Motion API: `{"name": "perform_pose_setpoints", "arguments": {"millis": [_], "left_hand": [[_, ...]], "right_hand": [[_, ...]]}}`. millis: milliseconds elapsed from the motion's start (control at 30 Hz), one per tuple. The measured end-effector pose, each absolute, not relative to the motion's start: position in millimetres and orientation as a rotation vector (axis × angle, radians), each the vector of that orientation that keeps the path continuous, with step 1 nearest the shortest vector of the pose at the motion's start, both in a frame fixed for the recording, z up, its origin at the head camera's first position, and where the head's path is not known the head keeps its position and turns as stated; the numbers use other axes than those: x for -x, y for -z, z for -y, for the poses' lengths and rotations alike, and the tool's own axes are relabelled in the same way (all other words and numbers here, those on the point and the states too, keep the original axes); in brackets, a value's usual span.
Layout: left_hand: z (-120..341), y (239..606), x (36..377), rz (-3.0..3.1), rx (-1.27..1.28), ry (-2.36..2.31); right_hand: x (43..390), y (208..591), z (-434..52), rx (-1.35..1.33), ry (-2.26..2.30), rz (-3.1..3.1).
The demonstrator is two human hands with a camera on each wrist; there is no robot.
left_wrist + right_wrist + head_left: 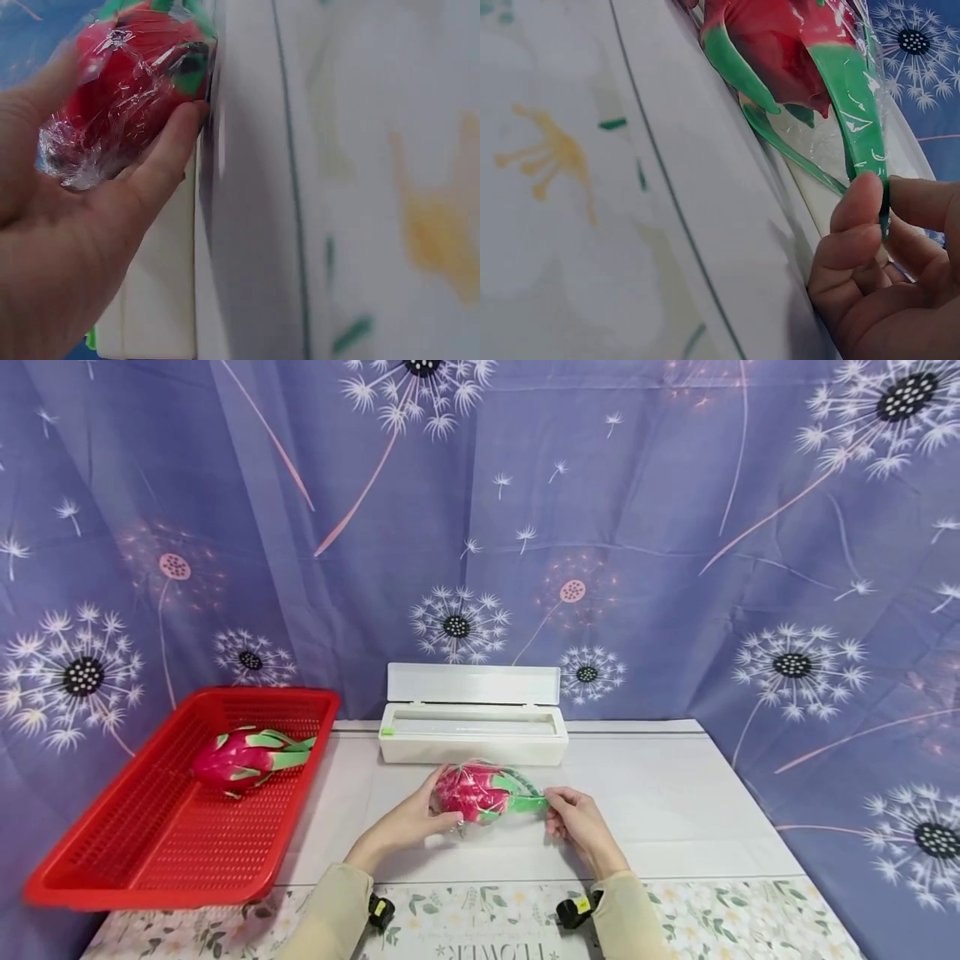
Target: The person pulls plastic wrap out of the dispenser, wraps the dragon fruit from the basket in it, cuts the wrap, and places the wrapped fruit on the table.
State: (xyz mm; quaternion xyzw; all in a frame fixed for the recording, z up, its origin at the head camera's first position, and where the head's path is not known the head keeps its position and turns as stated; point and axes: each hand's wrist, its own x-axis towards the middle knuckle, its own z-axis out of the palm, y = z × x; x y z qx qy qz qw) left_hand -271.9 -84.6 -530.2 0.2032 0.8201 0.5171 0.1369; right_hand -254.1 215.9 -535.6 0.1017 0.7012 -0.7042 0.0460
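Dragon fruit (471, 793), magenta and green, film-wrapped: is held between both hands, just in front of the white box (474, 750). Left hand (407, 822): thumb and fingers clamp the rounded end. Right hand (581, 825): thumb and fingertips pinch a green leaf (855, 105). White box: lid stands raised. Red basket (180, 852), at left: contains a second dragon fruit (236, 764). Dandelion-print curtain (645, 510): hangs behind.

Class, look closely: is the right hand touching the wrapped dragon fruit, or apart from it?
Touching. The right wrist view shows it: the right hand pinches the end of a long green leaf on the wrapped dragon fruit.
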Motion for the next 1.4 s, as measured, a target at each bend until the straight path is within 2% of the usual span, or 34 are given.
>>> {"name": "perform_pose_setpoints", "arguments": {"millis": [400, 800, 1100, 1300, 1400], "left_hand": [[96, 527, 271, -2.767, -0.813, -1.254], [101, 524, 266, -2.934, -0.781, -1.407], [97, 515, 258, -3.107, -0.949, -1.086], [95, 517, 260, -3.023, -0.757, -1.241], [92, 517, 261, -3.034, -0.794, -1.264]], "right_hand": [[257, 539, -210, -0.369, 2.189, -2.135], [260, 539, -208, -0.404, 2.130, -2.183], [258, 540, -207, -0.330, 2.156, -2.203], [257, 540, -206, -0.340, 2.172, -2.184], [256, 541, -206, -0.334, 2.168, -2.183]]}}
